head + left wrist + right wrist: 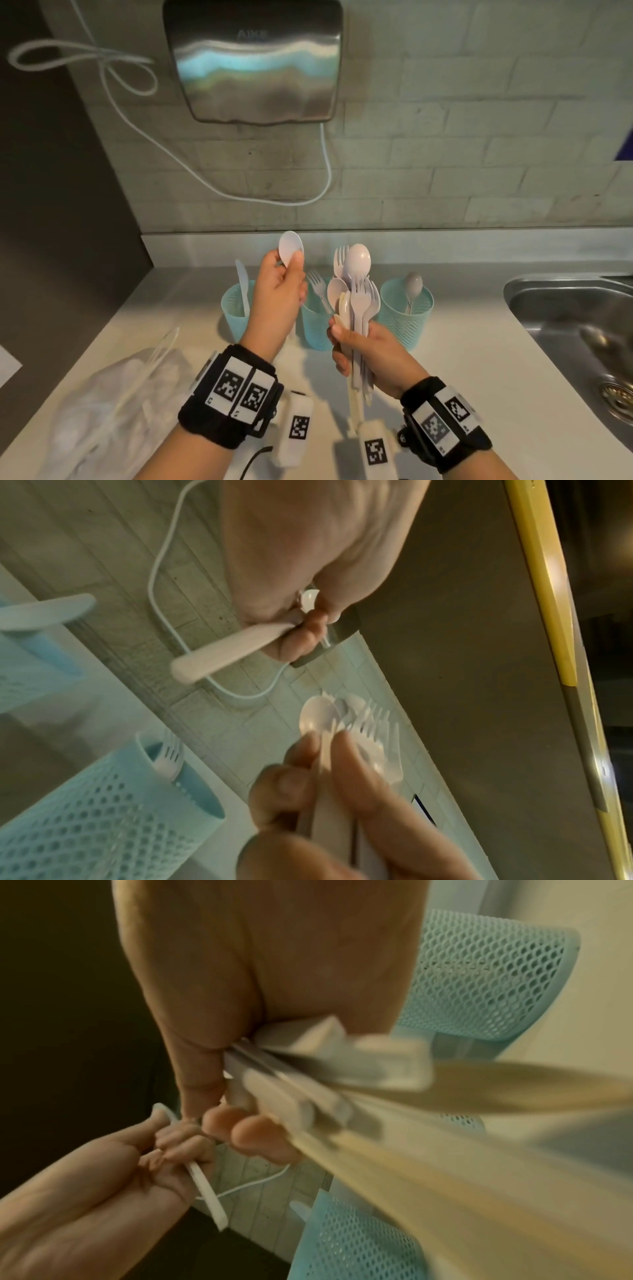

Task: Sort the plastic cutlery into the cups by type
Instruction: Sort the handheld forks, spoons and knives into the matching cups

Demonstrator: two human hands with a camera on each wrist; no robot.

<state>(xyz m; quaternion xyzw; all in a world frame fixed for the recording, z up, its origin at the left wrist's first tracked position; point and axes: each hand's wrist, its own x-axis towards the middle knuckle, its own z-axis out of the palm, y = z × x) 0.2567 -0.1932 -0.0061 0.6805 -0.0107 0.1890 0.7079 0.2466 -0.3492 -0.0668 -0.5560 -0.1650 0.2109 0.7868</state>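
Left hand [277, 294] raised above the table [479, 359], fingers [304, 634] curled round a single white plastic spoon [291, 247]. Right hand [370, 356] grips an upright bundle of white plastic forks and spoons [356, 291], in front of three perforated pale-blue plastic cups [407, 311] holding a knife, fork and spoon respectively.

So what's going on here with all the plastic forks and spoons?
A person is sorting white plastic cutlery into three blue mesh cups on a counter. The left hand holds a single spoon up by its neck, while the right hand grips a mixed bundle of forks and spoons. The left cup holds a knife, the middle cup a fork, and the right cup a spoon, so the spoon probably belongs in the right one.
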